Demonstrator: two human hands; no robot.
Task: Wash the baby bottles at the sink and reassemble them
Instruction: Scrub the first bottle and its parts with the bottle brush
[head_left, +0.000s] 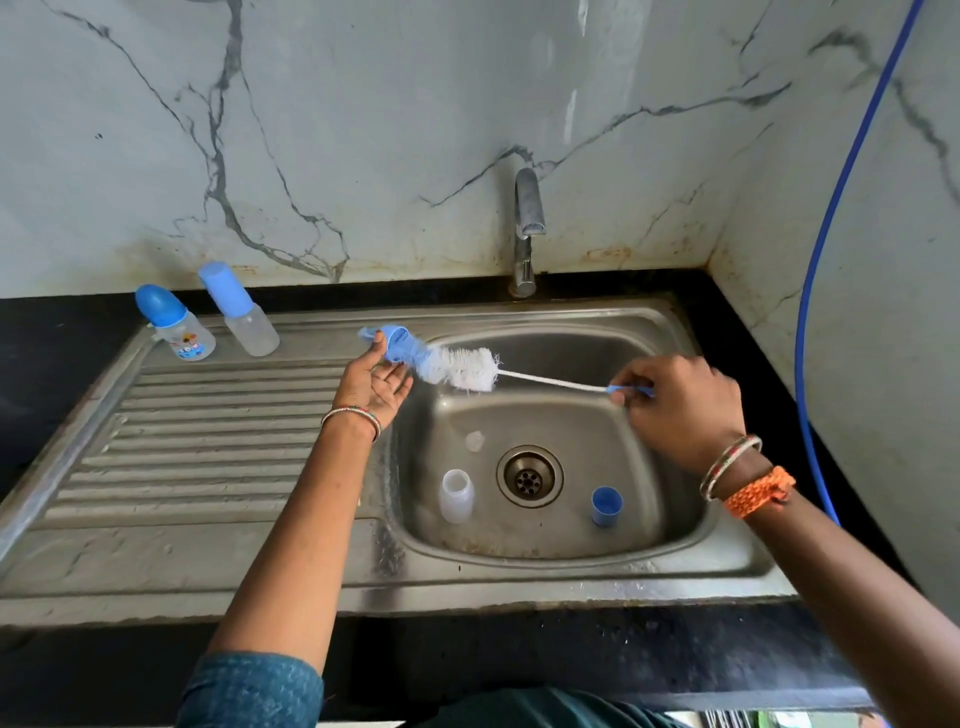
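My left hand (375, 382) is palm up over the basin's left rim, its thumb and fingertips holding a blurred blue bottle cap (397, 345). The white bristle head of a bottle brush (470, 370) is pushed into that cap. My right hand (680, 402) pinches the blue end of the brush's thin handle over the basin. In the sink basin (670, 467) lie a clear bottle body (456, 496), a small clear teat (474, 440) and another blue cap (607, 506). Two capped bottles, one printed (179, 325) and one plain (241, 312), stand on the drainboard.
The tap (527, 228) stands behind the basin with no water running. The ribbed drainboard (208, 441) stretches to the left. The drain (529, 475) sits mid-basin. A blue hose (826, 270) hangs down the right wall. Black counter surrounds the sink.
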